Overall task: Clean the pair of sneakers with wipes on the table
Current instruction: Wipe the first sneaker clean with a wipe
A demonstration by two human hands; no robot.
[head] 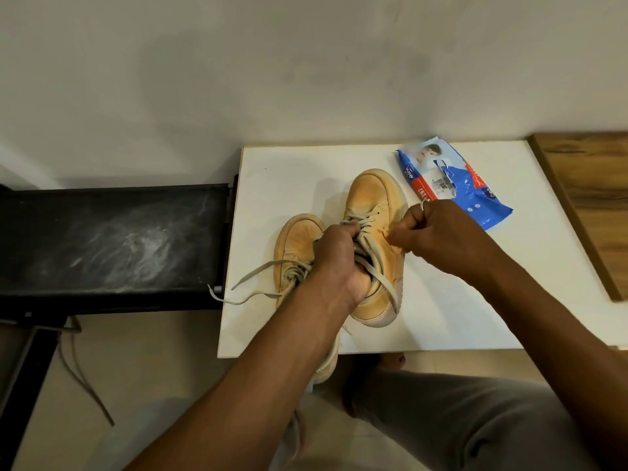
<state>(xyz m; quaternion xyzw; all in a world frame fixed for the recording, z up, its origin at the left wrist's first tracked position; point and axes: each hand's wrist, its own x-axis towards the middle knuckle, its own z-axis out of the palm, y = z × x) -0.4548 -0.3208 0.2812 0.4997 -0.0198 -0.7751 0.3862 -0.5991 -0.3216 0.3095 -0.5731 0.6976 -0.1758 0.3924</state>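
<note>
Table [306, 164], left hand [336, 263] gripping far sneaker [370, 195] by laces, right hand [441, 232] pinching its side, near sneaker [295, 239] partly hidden

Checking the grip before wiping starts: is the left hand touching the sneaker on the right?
Touching. The head view shows the left hand with its fingers curled round the laces and tongue of the sneaker, with no gap.

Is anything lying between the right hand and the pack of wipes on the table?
Nothing visible does. The wipes pack lies just beyond the right hand. That hand pinches the side of a sneaker, so it would probably have to let go first.
</note>
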